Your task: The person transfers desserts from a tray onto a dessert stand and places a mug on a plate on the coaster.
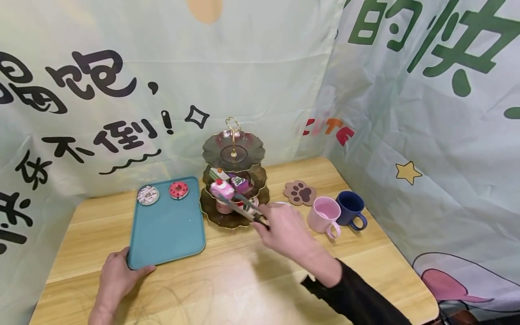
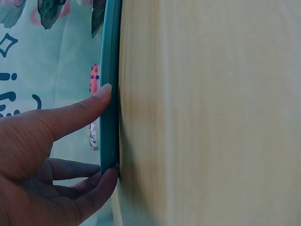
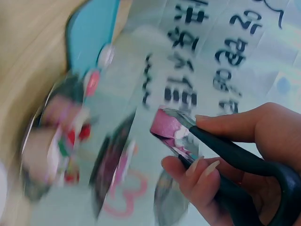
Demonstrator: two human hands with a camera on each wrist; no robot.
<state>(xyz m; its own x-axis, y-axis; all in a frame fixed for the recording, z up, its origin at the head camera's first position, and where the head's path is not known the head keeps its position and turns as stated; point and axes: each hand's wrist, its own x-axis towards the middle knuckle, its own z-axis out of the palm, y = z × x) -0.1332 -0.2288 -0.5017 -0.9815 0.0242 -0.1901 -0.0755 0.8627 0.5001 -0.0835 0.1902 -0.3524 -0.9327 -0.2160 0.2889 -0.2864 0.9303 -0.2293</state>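
My left hand [image 1: 117, 275] holds the near left corner of a teal tray [image 1: 168, 234], its thumb on the front edge and fingers at the side. Two toy donuts lie at the tray's far end, one white with dark streaks [image 1: 148, 195], one red with dark dots [image 1: 178, 190]. My right hand [image 1: 287, 228] grips dark-handled tongs [image 3: 230, 153]. Between the tong tips is a toy cake [image 1: 222, 190], pink with white cream and a red top. It overlaps the tiered stand [image 1: 233, 155] in the head view. On the stand's middle tier sit cake slices, including a purple one [image 1: 239, 184].
Cupcakes, one in a pink cup [image 1: 224, 207], stand on the bottom tier. Right of the stand are a paw-shaped coaster [image 1: 299, 192], a pink mug [image 1: 323, 214] and a navy mug [image 1: 350, 208]. A printed cloth [image 1: 260, 81] hangs behind the table [image 1: 227, 289].
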